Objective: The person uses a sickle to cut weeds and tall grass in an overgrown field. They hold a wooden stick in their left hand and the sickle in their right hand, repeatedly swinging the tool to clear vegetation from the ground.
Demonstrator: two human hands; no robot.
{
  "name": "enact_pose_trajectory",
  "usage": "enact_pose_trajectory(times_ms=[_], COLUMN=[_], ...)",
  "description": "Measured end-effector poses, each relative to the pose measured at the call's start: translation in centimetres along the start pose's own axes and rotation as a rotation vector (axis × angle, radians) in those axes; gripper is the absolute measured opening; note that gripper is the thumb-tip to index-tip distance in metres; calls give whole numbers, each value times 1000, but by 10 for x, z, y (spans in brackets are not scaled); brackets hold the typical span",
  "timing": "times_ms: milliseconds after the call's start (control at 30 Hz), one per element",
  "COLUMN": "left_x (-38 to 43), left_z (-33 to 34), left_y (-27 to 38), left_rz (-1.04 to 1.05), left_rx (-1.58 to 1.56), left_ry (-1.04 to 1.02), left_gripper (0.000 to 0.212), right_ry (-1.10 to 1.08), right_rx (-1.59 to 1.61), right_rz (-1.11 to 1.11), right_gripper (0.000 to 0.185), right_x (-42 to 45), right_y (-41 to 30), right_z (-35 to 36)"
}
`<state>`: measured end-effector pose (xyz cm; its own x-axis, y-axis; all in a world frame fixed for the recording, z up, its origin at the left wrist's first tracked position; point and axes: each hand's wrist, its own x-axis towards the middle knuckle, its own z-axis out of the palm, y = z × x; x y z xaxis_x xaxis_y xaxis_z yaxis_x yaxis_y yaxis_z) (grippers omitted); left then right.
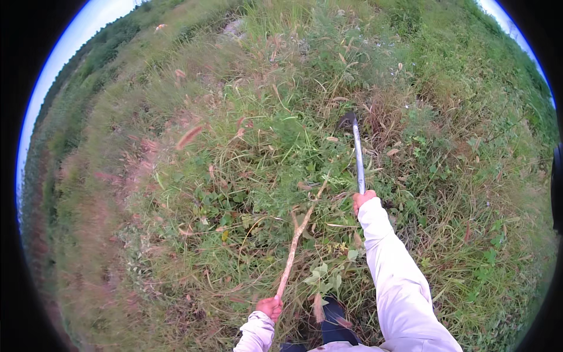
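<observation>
My right hand (363,202) grips the lower end of a sickle (358,152) with a long pale shaft. Its dark curved blade points left, among the grass and weeds ahead of me; the blade's tip blends into the plants. In my left hand (270,307) is a forked wooden stick (292,250), closer to my body. The stick slants up and right from my fist, with a short side branch, and its far end lies over green weeds (281,176). The sickle and the stick are apart. Both my arms are in pale long sleeves.
Tall grass with brown seed heads (189,137) covers the slope on all sides. A leafy vine (323,279) stands right before my dark-trousered leg (338,323). A pale rock (233,28) shows farther up. Darker bushes (88,75) line the left edge.
</observation>
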<state>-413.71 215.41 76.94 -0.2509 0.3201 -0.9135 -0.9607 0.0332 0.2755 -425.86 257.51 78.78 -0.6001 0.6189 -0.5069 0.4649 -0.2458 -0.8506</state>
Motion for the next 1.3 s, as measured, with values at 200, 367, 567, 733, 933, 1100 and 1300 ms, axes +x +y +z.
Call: enact_pose_trajectory(times_ms=[200, 367, 567, 733, 933, 1100, 1300], left_x=[7, -11, -99, -189, -241, -231, -237], left_z=[1, -11, -4, -78, -187, -241, -266], left_y=[-1, -11, -8, -7, -49, -112, -162], left_rz=[81, 472, 568, 540, 577, 210, -38], left_rx=[29, 485, 292, 87, -4, -22, 16], left_ry=[71, 235, -43, -228, -48, -57, -474], left_gripper=[27, 31, 28, 27, 28, 38, 44], right_ry=[-252, -235, -178, -315, -79, 46, -111], right_rx=[128, 201, -184, -481, -511, -764, 76], right_rz=[542, 616, 564, 213, 315, 206, 396], right_gripper=[14, 19, 31, 22, 13, 13, 14], right_x=[-81, -359, -522, -587, -704, -738, -667], right_y=[107, 53, -14, -23, -50, -50, 26], right_z=[-49, -129, -108, -77, -91, -79, -68])
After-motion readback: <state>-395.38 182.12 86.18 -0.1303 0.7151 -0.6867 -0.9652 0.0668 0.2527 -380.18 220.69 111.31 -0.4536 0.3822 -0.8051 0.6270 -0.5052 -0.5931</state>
